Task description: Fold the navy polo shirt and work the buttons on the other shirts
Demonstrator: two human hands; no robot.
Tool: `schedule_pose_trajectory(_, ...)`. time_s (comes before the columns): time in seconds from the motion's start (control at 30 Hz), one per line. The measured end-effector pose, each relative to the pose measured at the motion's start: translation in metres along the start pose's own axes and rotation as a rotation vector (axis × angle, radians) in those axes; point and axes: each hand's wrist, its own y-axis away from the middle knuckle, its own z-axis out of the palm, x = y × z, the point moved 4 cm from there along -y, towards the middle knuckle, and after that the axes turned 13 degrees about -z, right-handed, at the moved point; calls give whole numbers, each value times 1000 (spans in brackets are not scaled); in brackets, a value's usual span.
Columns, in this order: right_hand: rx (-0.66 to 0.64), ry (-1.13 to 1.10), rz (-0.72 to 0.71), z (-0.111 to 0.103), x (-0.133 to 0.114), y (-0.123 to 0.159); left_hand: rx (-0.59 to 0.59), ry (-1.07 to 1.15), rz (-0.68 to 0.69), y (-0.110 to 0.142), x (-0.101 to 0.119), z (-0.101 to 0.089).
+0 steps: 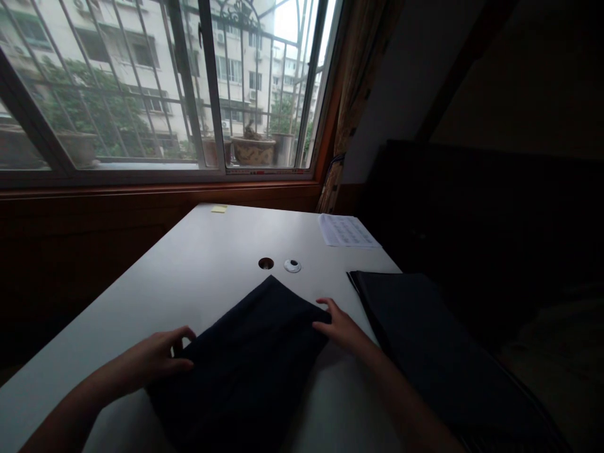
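Observation:
A dark blue piece of cloth (250, 352) lies at an angle across the near middle of the white table, one corner pointing away from me. My left hand (165, 355) grips its left edge, the thumb over the fabric and the fingers curled at the border. At the right corner, my right hand (333, 324) has thumb and forefinger around the cloth's edge. The near part of the cloth fades into shadow at the bottom of the view. To the right lies a flat stack of similar dark cloth (425, 340), apart from the held piece.
The white table (179, 277) has a round cable hole (266, 263) with its white cover (292, 266) beside it. Printed sheets (349, 231) lie at the far right edge, a yellow sticky note (219, 209) at the far left. Beyond stands a barred window (226, 94) with a curtain (352, 94).

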Motion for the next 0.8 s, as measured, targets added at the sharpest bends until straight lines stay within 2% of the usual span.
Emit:
schedule_pose_trajectory(0.1, 68, -78, 14, 1, 2, -30, -269, 119, -18, 19, 8, 14)
schedule_pose_trajectory(0.17, 127, -144, 27, 4, 4, -47, -339, 163, -35, 20, 14, 20)
schedule_pose_trajectory(0.23, 182, -224, 35, 9, 4, -60, -312, 227, -45, 11, 21, 22)
schedule_pose_trajectory(0.33, 239, -352, 40, 14, 0, -66, -211, 320, -23, -11, 35, 21)
schedule_pose_trajectory(0.43, 267, -465, 38, 15, -8, -54, -158, 341, 13, -25, 52, 20)
schedule_pose_trajectory(0.5, 264, -524, 37, 13, -13, -38, -165, 341, 39, -26, 63, 21)
schedule_pose_trajectory(0.63, 225, -708, 60, 11, -19, 2, -297, 343, 96, -19, 80, 29)
schedule_pose_trajectory(0.7, 154, -823, 70, 14, -21, 23, -383, 340, 154, -14, 83, 37)
schedule_pose_trajectory(0.8, -33, -836, 18, 21, -25, 50, -389, 293, 281, -10, 85, 50)
